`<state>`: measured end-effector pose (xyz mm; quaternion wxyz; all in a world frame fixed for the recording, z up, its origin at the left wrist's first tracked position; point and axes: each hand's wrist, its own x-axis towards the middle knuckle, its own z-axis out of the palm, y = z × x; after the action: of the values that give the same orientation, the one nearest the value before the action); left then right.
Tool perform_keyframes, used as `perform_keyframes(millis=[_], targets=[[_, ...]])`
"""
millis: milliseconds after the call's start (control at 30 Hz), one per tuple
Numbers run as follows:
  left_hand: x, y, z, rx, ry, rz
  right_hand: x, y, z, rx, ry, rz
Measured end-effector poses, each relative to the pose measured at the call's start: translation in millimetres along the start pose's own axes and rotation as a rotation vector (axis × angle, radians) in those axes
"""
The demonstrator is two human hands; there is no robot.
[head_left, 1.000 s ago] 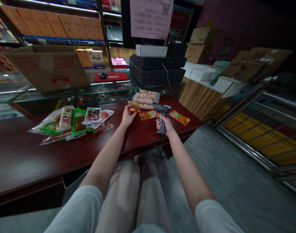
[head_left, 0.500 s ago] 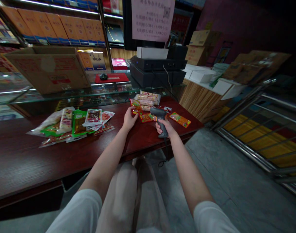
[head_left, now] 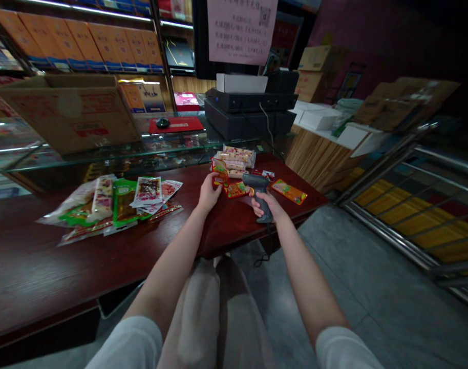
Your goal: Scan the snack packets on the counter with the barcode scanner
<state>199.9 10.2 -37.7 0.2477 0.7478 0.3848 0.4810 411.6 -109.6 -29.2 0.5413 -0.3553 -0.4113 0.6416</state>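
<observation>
My left hand (head_left: 210,192) is closed on the edge of a red and orange snack packet (head_left: 220,171), which stands tilted up off the dark red desk (head_left: 172,241). In my right hand (head_left: 270,206) is a grey barcode scanner (head_left: 261,192), gripped by its handle, its head pointing left toward that packet. A second red snack packet (head_left: 237,189) lies flat between my hands, partly behind the scanner. Another orange packet (head_left: 290,191) rests to the right. Behind my left hand is a stack of wrapped pale bars with pink bits (head_left: 234,158).
On the left of the desk lies a pile of snack bags (head_left: 122,202). A cardboard box (head_left: 72,115) and a mouse (head_left: 162,123) stand on the glass counter, beside a black cash drawer unit (head_left: 253,120). A metal rail (head_left: 387,236) is at the right; the scanner's cord (head_left: 262,260) hangs below.
My left hand has raised the snack packet from a low tilt to nearly upright and shifted slightly right. The scanner has dipped and turned, its head now facing the packet.
</observation>
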Motion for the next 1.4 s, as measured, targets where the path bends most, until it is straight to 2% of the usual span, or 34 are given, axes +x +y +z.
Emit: perform_keyframes(millis=[167, 267, 367, 467, 533, 600, 667, 733, 767, 867, 900, 967, 1067, 1233, 1333, 1400], targets=[[2, 4, -2.0, 0.048, 0.016, 0.013, -1, 0, -2, 0.033, 0.020, 0.008], [7, 15, -17.6, 0.136, 0.066, 0.024, 0, 0, -5, 0.063, 0.018, 0.013], [10, 29, -51.5, 0.345, 0.125, -0.062, 2, 1, -7, 0.076, 0.009, 0.014], [3, 36, -95.3, 0.678, 0.190, -0.228, 2, 2, -8, 0.080, 0.001, 0.014], [-7, 33, -121.7, 0.837, 0.172, -0.351, 2, 2, -7, 0.077, -0.003, 0.005], [-20, 27, -140.7, 0.944, 0.159, -0.438, 2, 3, -7, 0.069, -0.010, -0.003], [-31, 21, -149.9, 1.011, 0.185, -0.455, 2, 3, -8, 0.059, -0.017, -0.005], [-37, 17, -149.4, 1.016, 0.174, -0.370, 2, 2, -7, 0.056, -0.015, -0.003], [-37, 16, -146.2, 1.000, 0.126, -0.301, 2, 2, -7, 0.057, -0.010, -0.004], [-31, 15, -131.7, 0.974, -0.121, -0.143, 2, 1, -5, 0.066, 0.001, -0.016], [-28, 14, -127.6, 0.985, -0.194, -0.148, 2, 1, -4, 0.068, 0.002, -0.022], [-23, 9, -123.3, 1.018, -0.285, -0.245, 2, 1, -4, 0.070, 0.000, -0.026], [-23, -3, -127.2, 1.069, -0.293, -0.389, 2, 1, -4, 0.074, 0.002, -0.026], [-27, -12, -134.1, 1.158, -0.228, -0.409, 3, 3, -6, 0.080, 0.011, -0.028], [-19, 1, -116.4, 1.183, -0.207, -0.292, 3, 3, -5, 0.086, 0.039, -0.033], [-9, 15, -90.9, 1.098, -0.251, -0.156, 4, 2, -4, 0.095, 0.070, -0.044]])
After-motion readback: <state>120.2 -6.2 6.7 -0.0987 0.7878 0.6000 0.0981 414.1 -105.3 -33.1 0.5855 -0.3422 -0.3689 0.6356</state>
